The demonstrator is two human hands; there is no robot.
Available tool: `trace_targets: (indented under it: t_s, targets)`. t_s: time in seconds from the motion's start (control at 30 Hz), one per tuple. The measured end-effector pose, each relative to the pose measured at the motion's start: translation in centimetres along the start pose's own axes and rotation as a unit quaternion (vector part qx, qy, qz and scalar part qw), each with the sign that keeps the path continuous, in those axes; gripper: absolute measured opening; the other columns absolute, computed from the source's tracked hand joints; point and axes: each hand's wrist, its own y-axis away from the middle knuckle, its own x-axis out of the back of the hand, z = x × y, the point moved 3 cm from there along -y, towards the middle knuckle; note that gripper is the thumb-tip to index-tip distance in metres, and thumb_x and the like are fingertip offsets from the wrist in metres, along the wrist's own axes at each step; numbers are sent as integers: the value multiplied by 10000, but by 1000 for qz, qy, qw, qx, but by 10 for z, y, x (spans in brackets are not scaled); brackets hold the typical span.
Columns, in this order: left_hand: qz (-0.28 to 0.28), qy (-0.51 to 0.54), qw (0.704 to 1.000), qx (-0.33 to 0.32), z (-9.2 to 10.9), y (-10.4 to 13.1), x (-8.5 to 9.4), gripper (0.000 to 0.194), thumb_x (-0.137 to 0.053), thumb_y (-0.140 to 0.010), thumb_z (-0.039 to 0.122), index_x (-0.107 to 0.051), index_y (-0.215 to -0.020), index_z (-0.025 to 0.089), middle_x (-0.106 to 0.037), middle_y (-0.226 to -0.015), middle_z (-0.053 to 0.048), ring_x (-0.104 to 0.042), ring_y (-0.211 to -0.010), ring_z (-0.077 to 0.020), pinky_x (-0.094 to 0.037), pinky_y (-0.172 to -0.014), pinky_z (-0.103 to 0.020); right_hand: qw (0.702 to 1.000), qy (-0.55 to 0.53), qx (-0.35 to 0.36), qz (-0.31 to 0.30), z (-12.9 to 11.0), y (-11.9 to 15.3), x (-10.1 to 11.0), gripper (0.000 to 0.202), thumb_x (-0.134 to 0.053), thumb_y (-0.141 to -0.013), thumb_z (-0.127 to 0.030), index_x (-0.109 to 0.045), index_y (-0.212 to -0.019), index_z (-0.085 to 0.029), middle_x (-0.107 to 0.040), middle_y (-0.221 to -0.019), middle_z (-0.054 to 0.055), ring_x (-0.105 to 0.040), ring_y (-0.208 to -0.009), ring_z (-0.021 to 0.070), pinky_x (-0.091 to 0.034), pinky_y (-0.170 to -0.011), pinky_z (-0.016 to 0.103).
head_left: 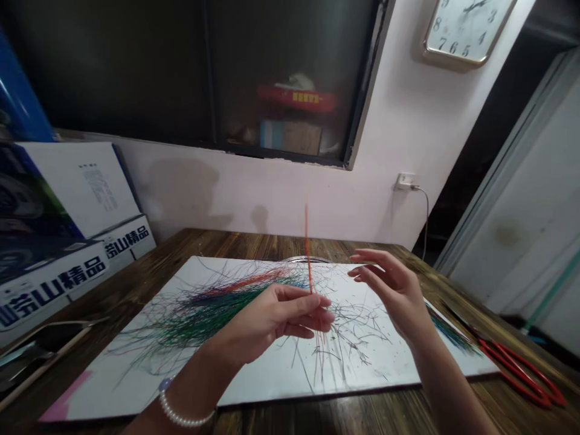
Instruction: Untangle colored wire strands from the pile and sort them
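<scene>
Your left forearm comes closest to the lens, a pearl bracelet [185, 421] around its wrist, with your right forearm reaching up on the other side. In the head view, your left hand [292, 311] is over the middle of the white board [254, 386], thumb and fingertips pinching a few thin orange strands [308, 257] that stand nearly upright above your grip; their top is blurred, so you can't count them. Your right hand [392, 284] is raised to the right of them, well apart, fingers loosely curled and parted around nothing. Left of your left hand, a loose heap of green, purple and red strands [194, 314] spreads across the board, while dark clippings [357, 338] are scattered between your hands and below them. Past your right wrist, a bundle of coloured strands [453, 332] lies by the board's right edge, and just beside that edge the red-handled scissors [521, 371] rest on the wooden table [380, 417]. A clock [466, 30] hangs on the wall [254, 187] at upper right.
</scene>
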Motion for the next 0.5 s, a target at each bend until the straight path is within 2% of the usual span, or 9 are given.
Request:
trace_targets:
  t_s: [0.1,0.17,0.3,0.4,0.5]
  targets:
    - [33,32,999,-11,-1,-1,4,200,-674,-774,369,-717,-880,206,-740,-854,-29,-669,-779,-122,-461,-628,-190,996,-22,-38,-84,-2,3,-10,206,-581,-844,-286,-604,-1021,-183,-650,-996,76,-661,-754,144,-544,-650,269]
    - [52,27,998,-20,0,-1,5,203,-681,-766,374,-717,-875,207,-741,-842,-27,-673,-764,-126,-454,-608,-191,982,-45,-80,-165,-3,6,-17,201,-568,-854,-305,-610,-997,-169,-664,-910,65,-652,-658,117,-529,-579,238]
    - [102,-34,993,-51,5,0,6,217,-686,-755,382,-719,-844,187,-741,-828,-42,-669,-758,-140,-455,-616,-206,920,-87,-180,-338,-1,18,-29,248,-514,-883,-352,-648,-876,-143,-667,-725,31,-619,-514,79,-451,-444,171]
    - [129,-70,987,-71,9,2,5,230,-696,-736,387,-716,-794,165,-736,-836,-62,-667,-743,-160,-467,-629,-235,883,-130,-210,-399,0,25,-32,262,-522,-875,-355,-663,-890,-135,-664,-678,19,-616,-487,75,-437,-421,158]
    - [139,-83,983,-83,11,3,5,237,-698,-729,386,-711,-776,155,-730,-897,-78,-666,-722,-161,-474,-624,-247,866,-148,-220,-423,1,28,-32,218,-614,-813,-315,-668,-934,-142,-677,-689,17,-621,-493,76,-444,-426,155]
